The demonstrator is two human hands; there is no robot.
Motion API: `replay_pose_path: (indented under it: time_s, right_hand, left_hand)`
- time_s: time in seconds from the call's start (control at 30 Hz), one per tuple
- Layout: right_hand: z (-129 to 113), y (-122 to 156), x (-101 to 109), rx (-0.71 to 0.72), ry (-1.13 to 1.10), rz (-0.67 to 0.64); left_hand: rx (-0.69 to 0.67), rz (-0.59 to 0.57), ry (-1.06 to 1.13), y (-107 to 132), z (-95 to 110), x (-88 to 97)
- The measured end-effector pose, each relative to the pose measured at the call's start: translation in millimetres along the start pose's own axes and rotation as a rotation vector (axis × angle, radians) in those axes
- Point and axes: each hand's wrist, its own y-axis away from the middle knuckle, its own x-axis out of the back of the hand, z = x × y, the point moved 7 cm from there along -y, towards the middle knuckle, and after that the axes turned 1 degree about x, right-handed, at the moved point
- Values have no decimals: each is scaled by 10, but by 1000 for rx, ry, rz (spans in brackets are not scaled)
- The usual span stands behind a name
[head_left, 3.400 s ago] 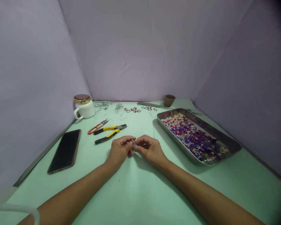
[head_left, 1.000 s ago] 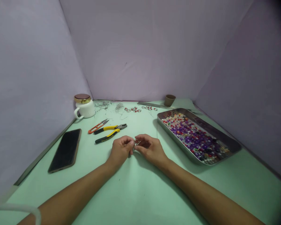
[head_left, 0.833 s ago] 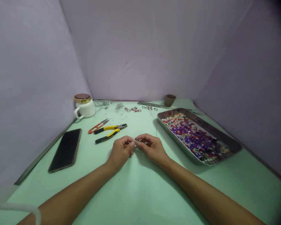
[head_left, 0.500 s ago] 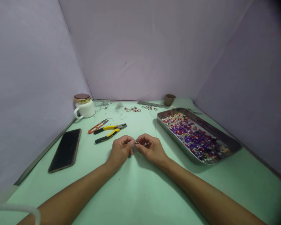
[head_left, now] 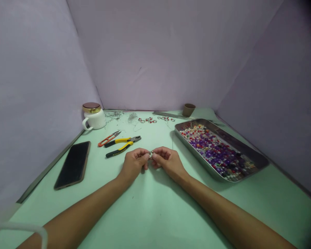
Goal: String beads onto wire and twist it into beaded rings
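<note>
My left hand (head_left: 133,163) and my right hand (head_left: 167,161) meet fingertip to fingertip over the green table (head_left: 150,211). Both are closed in a pinch on a small beaded wire piece (head_left: 150,155) held between them; it is tiny and partly hidden by the fingers. A thin wire (head_left: 172,142) rises from behind the right hand. A steel tray (head_left: 254,156) full of mixed purple, red and white beads lies just right of my right hand.
Yellow-handled pliers (head_left: 121,146) and orange snips (head_left: 108,138) lie left of my hands. A black phone (head_left: 73,164) rests near the left wall. A white lidded mug (head_left: 93,117), finished bead rings (head_left: 147,120), loose wire bits (head_left: 131,118) and a brown cup (head_left: 188,110) sit at the back.
My hands stay together on the beaded piece, with fingers shifting slightly and both hands edging a little farther away. Nothing else on the table has moved.
</note>
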Motion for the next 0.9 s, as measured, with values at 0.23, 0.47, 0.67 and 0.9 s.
replay_pose_path:
  time_s: [0.23, 0.47, 0.67, 0.9]
  right_hand:
    - [-1, -9, -13, 12, -91, -68]
    - [-33, 16, -58, 129, 30, -137]
    - [-6, -2, -37, 74, 10, -117]
    - [12, -5, -50, 22, -65, -161]
  left_hand:
    - [21, -45, 96, -42, -19, 3]
    - [15, -63, 138, -48, -25, -2]
    - [-3, -83, 118, -45, -44, -2]
    - [-52, -80, 70, -33, -35, -5]
